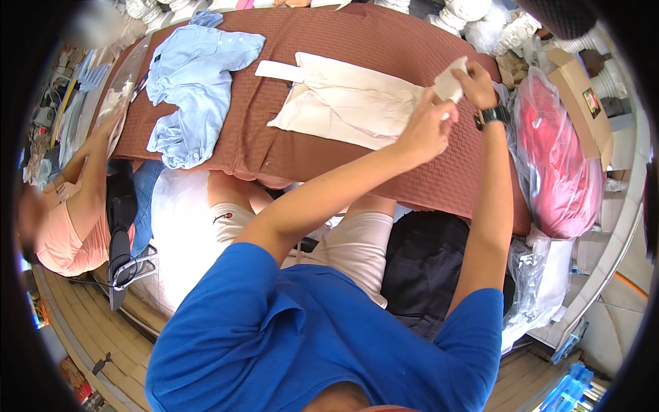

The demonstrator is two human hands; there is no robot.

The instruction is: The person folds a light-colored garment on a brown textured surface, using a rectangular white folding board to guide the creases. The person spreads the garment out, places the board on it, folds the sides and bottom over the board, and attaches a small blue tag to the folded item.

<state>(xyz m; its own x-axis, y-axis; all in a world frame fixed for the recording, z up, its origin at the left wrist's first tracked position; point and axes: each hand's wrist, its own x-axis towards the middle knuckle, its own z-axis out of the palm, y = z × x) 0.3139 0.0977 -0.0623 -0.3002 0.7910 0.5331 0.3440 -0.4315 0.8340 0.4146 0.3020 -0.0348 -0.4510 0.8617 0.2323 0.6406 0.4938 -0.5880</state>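
Note:
A cream garment (343, 99) lies flat and folded into a long shape on the brown quilted table cover (329, 31). At its right end my right hand (478, 86) pinches a raised, flat cream piece of cloth (449, 81). Whether that piece joins the garment cannot be made out. Just left of it is my left hand (429, 134), above the garment's right end, with fingers curled in. Something small and white shows at its fingertips, too small to name. A white flat strip (280, 71) pokes out from the garment's left end.
A light blue shirt (199, 82) lies crumpled on the table's left. Farther left, another person's arm (96, 158) reaches over clear plastic. To the right are a plastic-wrapped pink-red bundle (552, 158) and an open cardboard box (583, 103). White ribbed objects (460, 14) line the back edge.

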